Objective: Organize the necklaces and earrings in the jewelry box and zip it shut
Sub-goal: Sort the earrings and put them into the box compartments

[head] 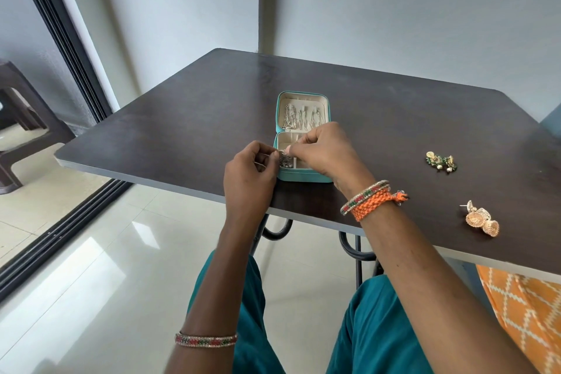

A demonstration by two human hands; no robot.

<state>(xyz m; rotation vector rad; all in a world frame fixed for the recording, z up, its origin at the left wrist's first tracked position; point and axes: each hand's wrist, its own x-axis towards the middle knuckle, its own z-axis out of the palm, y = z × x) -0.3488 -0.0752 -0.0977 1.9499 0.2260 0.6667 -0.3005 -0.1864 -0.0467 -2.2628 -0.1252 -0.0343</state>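
Note:
A small teal jewelry box [303, 177] lies open on the dark table, its lid laid back. Several silver necklaces [300, 119] hang in the cream lid. Over the box's lower tray, my left hand [249, 173] and my right hand [324, 152] both pinch a small silver earring [284, 158] between their fingertips. A green and gold pair of earrings [441, 161] lies on the table to the right. Nearer the front edge, a pair of gold dome earrings [482, 221] lies on its side.
The dark wooden table [182, 136] stands against a pale wall, its near edge close to my arms. A sliding door track runs along the left floor. Orange patterned fabric [525, 313] hangs below the table at the right.

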